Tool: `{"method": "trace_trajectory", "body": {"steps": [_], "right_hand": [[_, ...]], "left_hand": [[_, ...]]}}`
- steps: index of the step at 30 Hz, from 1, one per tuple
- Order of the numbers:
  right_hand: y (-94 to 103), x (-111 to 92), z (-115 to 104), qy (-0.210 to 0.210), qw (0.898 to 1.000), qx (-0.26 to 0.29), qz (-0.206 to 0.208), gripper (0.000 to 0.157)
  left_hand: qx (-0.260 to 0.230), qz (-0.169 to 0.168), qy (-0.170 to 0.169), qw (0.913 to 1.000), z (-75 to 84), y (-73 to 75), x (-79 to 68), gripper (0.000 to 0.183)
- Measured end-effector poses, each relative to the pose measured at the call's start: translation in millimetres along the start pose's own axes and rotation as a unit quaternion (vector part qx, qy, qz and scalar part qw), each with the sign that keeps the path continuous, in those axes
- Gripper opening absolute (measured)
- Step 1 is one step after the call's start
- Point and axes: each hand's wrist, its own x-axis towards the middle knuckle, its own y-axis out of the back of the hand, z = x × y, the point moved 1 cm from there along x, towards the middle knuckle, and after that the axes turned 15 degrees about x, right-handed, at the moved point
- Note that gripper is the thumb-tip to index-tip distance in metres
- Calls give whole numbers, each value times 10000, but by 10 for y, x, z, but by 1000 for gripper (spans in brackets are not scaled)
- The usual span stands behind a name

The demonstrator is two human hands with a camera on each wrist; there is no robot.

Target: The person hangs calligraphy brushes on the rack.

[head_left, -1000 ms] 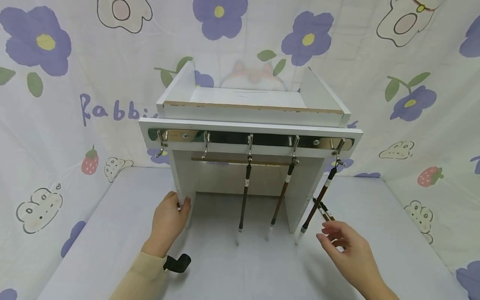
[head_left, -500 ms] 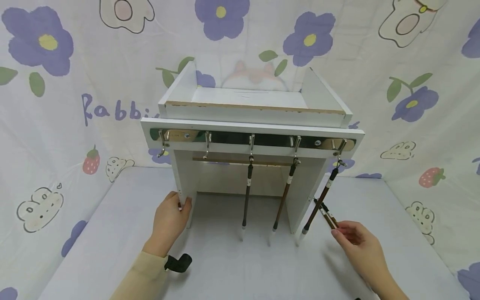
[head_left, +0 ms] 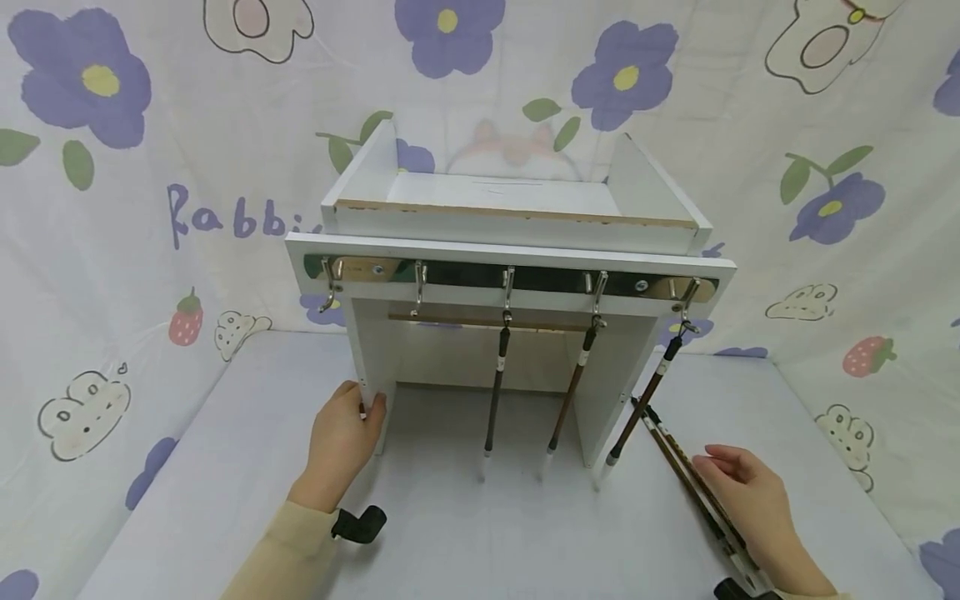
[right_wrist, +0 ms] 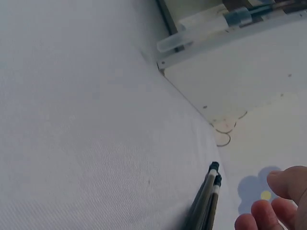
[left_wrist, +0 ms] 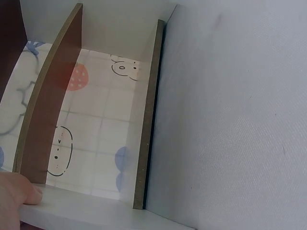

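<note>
My left hand (head_left: 341, 446) grips the left side panel (head_left: 372, 367) of a white wooden rack, thumb on its front edge; the left wrist view shows the thumb (left_wrist: 31, 194) at that board. Three calligraphy brushes (head_left: 495, 400) with clear tip caps hang by loops from the rack's hooks. Two more brushes (head_left: 686, 471) lie side by side on the table at right, also in the right wrist view as dark-ended handles (right_wrist: 211, 191). Beside them is my right hand (head_left: 750, 500), fingers loosely bent with nothing between them.
A metal strip (head_left: 465, 273) with several hooks spans the rack's front board; the two left hooks (head_left: 418, 287) carry nothing. Above sits an open-topped shelf (head_left: 517, 221). Patterned cloth (head_left: 225, 150) surrounds the white table (head_left: 450, 533). A black wrist strap (head_left: 360, 525) is on the left wrist.
My right hand has moved right, away from the rack, uncovering more of the two lying brushes. The left hand keeps its grip, and the hanging brushes sway slightly.
</note>
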Motion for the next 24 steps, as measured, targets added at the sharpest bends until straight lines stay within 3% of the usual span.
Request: {"method": "trace_trajectory", "body": {"steps": [8, 14, 24], "right_hand": [[52, 114, 129, -848, 9954, 257, -361, 74], [42, 152, 163, -1197, 9914, 303, -437, 74], [95, 210, 228, -1633, 9804, 265, -1068, 83]], "left_hand": [[-23, -53, 27, 10000, 7, 22, -1, 25], [-18, -41, -6, 10000, -1, 19, 2, 24], [4, 17, -22, 10000, -13, 17, 0, 25]]}}
